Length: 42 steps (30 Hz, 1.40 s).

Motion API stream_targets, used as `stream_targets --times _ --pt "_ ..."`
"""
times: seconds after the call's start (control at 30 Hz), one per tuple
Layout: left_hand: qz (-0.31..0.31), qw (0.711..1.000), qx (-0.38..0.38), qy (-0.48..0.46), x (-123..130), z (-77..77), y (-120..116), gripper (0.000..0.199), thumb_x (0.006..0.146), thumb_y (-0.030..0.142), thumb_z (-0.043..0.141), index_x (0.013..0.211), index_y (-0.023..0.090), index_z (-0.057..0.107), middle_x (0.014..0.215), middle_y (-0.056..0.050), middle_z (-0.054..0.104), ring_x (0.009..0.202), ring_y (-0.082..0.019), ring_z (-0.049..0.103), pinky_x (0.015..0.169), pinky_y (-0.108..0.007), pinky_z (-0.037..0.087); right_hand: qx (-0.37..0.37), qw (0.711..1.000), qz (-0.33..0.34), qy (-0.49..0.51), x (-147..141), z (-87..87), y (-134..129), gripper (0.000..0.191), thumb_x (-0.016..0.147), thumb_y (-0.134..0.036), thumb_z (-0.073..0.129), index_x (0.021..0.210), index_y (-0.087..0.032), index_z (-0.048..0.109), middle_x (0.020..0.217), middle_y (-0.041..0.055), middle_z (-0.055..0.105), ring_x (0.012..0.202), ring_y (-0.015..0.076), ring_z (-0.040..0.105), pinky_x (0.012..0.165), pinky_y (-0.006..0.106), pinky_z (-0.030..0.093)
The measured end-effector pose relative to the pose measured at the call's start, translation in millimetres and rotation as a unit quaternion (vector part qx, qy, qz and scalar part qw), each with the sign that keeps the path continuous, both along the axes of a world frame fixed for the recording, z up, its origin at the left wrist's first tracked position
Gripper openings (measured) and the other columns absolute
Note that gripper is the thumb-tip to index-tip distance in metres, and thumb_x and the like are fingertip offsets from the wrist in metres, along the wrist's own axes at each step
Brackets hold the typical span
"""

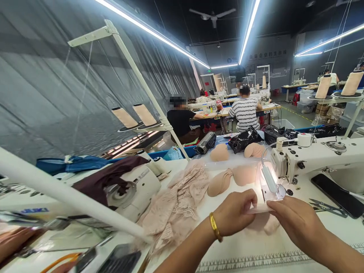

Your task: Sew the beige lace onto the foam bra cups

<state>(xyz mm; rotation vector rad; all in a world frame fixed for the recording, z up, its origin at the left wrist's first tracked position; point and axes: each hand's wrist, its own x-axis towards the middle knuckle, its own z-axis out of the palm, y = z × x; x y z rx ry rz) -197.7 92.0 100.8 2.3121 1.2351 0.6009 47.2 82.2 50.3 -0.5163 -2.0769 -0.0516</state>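
One left hand [234, 213] and one right hand [297, 217] pinch one beige piece [260, 209] between them, just before the lit lamp [269, 179] of one machine [315, 154]; four cups [218, 184] lie beyond; one lace heap [178, 197] sits leftward; one phone [337, 194] and one scissors [331, 208] lie rightward.

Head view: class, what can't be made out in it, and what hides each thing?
All in the head view:
- Needle of the sewing machine: lost around the lamp and its glare.
- Pale fabric: full outline partly covered by the left hand and right hand.
- Ruler strip: one stretch behind the right forearm.
- Wall lettering: too small and faint to read fully.
- Dark flat object: blurred, cut off by the bottom edge.
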Motion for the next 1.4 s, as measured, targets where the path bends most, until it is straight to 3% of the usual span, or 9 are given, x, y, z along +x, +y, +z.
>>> stream_targets --times 0.1,0.17,0.3,0.4,0.53,0.7,0.83,1.2,1.4 --pt "0.001 0.951 0.308 0.004 -1.4 -10.3 -6.5 0.015 0.092 0.008 0.053 0.085 0.021 0.055 0.064 0.005 0.053 0.058 -0.015 0.045 0.063 -0.029 0.038 0.034 0.999 -0.024 0.034 -5.5 -4.6 7.2 0.055 0.098 0.005 0.059 0.146 -0.02 0.053 0.105 0.0071 0.079 0.082 0.0171 0.066 0.071 0.03 0.052" --pt "-0.016 0.911 0.408 0.064 -1.2 -24.1 -10.1 0.02 0.096 0.006 0.049 0.086 0.02 0.056 0.067 0.003 0.058 0.06 -0.017 0.048 0.071 -0.033 0.044 0.029 0.999 -0.021 0.004 -5.0 -20.1 14.3 0.045 0.1 0.003 0.055 0.139 -0.02 0.058 0.109 0.0085 0.079 0.087 0.0183 0.068 0.076 0.031 0.054" --pt "-0.097 0.933 0.276 0.211 5.9 -53.6 -8.5 0.022 0.098 0.032 0.071 0.085 0.021 0.057 0.08 0.001 0.068 0.071 -0.02 0.06 0.076 -0.037 0.047 -0.056 0.991 0.006 -0.123 8.7 -57.3 34.5 0.029 0.108 -0.01 0.045 0.118 -0.025 0.068 0.105 0.004 0.079 0.085 0.0191 0.07 0.077 0.031 0.055" --pt "-0.142 0.94 0.206 0.232 19.4 -67.9 6.3 0.011 0.098 0.02 0.069 0.094 0.02 0.059 0.096 0.0 0.073 0.084 -0.019 0.064 0.081 -0.035 0.048 -0.118 0.977 0.022 -0.174 22.9 -67.7 48.5 0.029 0.109 -0.015 0.045 0.112 -0.028 0.071 0.099 0.0006 0.078 0.084 0.0175 0.07 0.076 0.027 0.055" --pt "-0.134 0.932 0.252 0.223 39.7 -87.2 33.2 0.014 0.087 0.007 0.066 0.092 0.019 0.06 0.086 -0.001 0.069 0.075 -0.02 0.062 0.07 -0.034 0.044 -0.16 0.962 0.049 -0.215 37.2 -63.2 59.7 0.035 0.106 -0.008 0.04 0.11 -0.027 0.069 0.106 0.0016 0.076 0.097 0.0187 0.069 0.082 0.027 0.055" --pt "-0.071 0.934 0.296 0.188 45.8 -109.6 39.8 0.02 0.096 0.013 0.062 0.079 0.02 0.055 0.082 -0.004 0.064 0.076 -0.022 0.059 0.068 -0.035 0.042 -0.192 0.951 0.009 -0.24 51.9 -62.3 61.6 0.037 0.096 0.0 0.044 0.112 -0.025 0.067 0.114 0.0078 0.07 0.105 0.0243 0.063 0.085 0.036 0.053" --pt "-0.068 0.938 0.316 0.123 44.2 -108.7 35.6 0.023 0.102 0.016 0.058 0.08 0.021 0.052 0.084 -0.002 0.063 0.077 -0.021 0.057 0.07 -0.035 0.045 -0.21 0.943 -0.011 -0.259 55.8 -60.9 58.9 0.037 0.098 -0.002 0.046 0.114 -0.027 0.068 0.101 0.0054 0.067 0.094 0.0234 0.061 0.076 0.034 0.049" --pt "-0.043 0.947 0.291 0.13 46.8 -104.7 32.3 0.014 0.095 0.015 0.063 0.083 0.019 0.057 0.081 -0.004 0.058 0.072 -0.021 0.054 0.063 -0.033 0.046 -0.209 0.952 -0.007 -0.224 51.6 -60.3 57.4 0.045 0.101 -0.005 0.045 0.131 -0.03 0.067 0.102 0.0064 0.068 0.095 0.0234 0.062 0.076 0.032 0.052" --pt "-0.074 0.953 0.276 0.104 44.3 -101.3 31.9 0.012 0.103 0.019 0.055 0.107 0.014 0.065 0.089 -0.007 0.066 0.078 -0.024 0.057 0.071 -0.037 0.051 -0.215 0.946 -0.017 -0.24 49.7 -60.2 56.4 0.05 0.096 -0.002 0.045 0.133 -0.029 0.065 0.103 0.0072 0.067 0.095 0.0253 0.062 0.077 0.035 0.053"
